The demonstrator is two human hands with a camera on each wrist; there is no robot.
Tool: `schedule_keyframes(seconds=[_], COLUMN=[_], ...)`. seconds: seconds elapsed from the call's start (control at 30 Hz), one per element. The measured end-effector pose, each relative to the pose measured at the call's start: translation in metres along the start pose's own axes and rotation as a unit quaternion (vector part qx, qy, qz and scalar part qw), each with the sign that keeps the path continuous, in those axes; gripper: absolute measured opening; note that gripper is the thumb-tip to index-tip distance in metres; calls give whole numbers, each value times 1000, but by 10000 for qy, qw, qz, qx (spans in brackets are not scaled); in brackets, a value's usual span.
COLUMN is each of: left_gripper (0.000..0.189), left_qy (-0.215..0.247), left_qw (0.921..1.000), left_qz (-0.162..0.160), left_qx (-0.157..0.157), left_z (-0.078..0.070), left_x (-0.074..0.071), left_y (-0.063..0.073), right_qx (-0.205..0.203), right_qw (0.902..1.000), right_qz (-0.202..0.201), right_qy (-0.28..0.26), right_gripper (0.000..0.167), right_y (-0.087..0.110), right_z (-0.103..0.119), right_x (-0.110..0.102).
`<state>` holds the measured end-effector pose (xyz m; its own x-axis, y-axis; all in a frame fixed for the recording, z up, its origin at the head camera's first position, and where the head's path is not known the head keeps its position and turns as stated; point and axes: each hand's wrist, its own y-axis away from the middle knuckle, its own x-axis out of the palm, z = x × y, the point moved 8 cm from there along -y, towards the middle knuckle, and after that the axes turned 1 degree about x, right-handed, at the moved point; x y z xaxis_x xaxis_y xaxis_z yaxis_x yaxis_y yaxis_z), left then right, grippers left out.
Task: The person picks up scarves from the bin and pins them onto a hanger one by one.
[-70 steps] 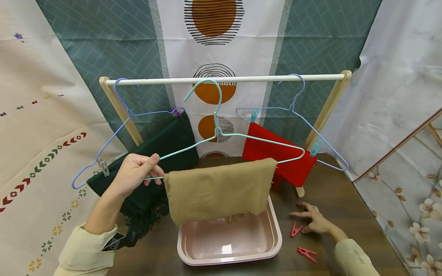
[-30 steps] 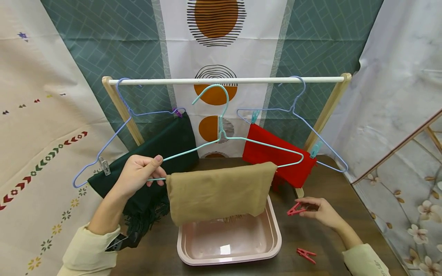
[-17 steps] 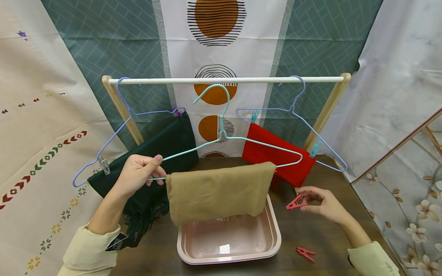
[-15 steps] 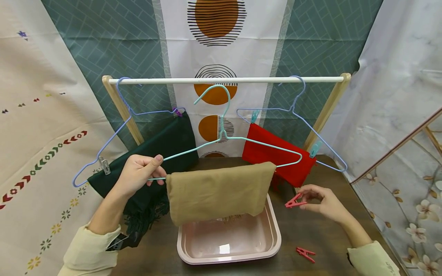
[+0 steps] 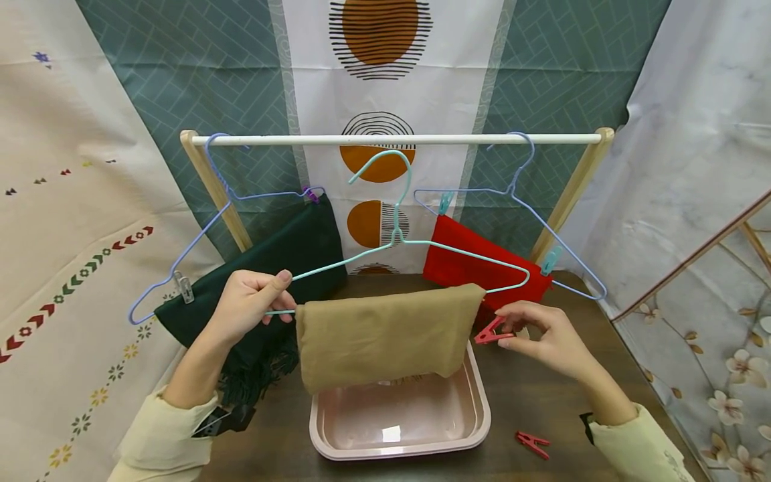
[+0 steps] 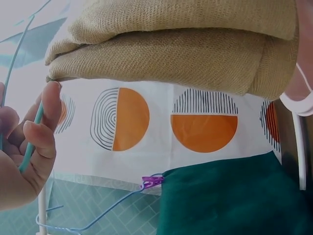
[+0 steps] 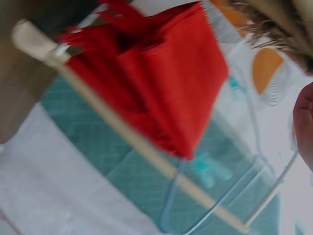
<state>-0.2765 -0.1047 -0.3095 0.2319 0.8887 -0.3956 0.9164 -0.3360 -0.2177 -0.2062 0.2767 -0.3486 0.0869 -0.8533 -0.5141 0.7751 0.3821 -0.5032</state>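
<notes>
My left hand [image 5: 249, 304] grips the left end of a mint-green clothes hanger [image 5: 343, 260], which is held up in front of the rack. A folded tan cloth [image 5: 385, 338] with a fringe hangs over the hanger's lower bar. In the left wrist view, my fingers [image 6: 41, 142] are curled round the hanger wire, below the tan cloth. Between thumb and fingertips my right hand [image 5: 545, 335] pinches a red clothespin [image 5: 490, 333], just right of the cloth's right edge. A second red clothespin [image 5: 533, 444] lies on the table.
Behind stands a rack with a white rail [image 5: 337, 140]. From it hang two blue hangers, one with a dark green cloth [image 5: 283, 248] at left, one with a red cloth [image 5: 460, 251] at right, both held by clips. A pink basin [image 5: 397, 453] sits below the tan cloth.
My right hand has picked up a red clothespin from the table and carried it up and left, close to the tan cloth. The left hand and hanger have shifted slightly right.
</notes>
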Motion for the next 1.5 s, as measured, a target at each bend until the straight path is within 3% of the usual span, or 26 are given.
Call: schedule_keyframes(seconds=[0.2, 0.57, 0.77, 0.93, 1.17, 1.5], left_gripper=[41, 42, 46, 52, 55, 54], left_qy=[79, 50, -99, 59, 336, 240], left_qw=[9999, 9998, 9991, 9985, 9977, 9978], left_qz=[38, -68, -245, -435, -515, -486], left_qx=[119, 187, 342, 315, 302, 389], left_z=[-2, -4, -6, -6, -9, -9], left_x=[6, 9, 11, 11, 16, 21], left_y=[-1, -1, 2, 2, 1, 0], right_qx=[-142, -132, 316, 732, 556, 115], right_qw=[9989, 9959, 9882, 9808, 9847, 9914], right_qz=[-303, -424, -528, -523, -681, -753], right_qy=[-321, -793, -1402, -1730, -1505, -1066], right_gripper=[47, 39, 34, 30, 26, 13], right_y=[-18, -54, -77, -95, -115, -130], right_z=[19, 45, 54, 58, 71, 86], right_x=[11, 38, 62, 85, 105, 115])
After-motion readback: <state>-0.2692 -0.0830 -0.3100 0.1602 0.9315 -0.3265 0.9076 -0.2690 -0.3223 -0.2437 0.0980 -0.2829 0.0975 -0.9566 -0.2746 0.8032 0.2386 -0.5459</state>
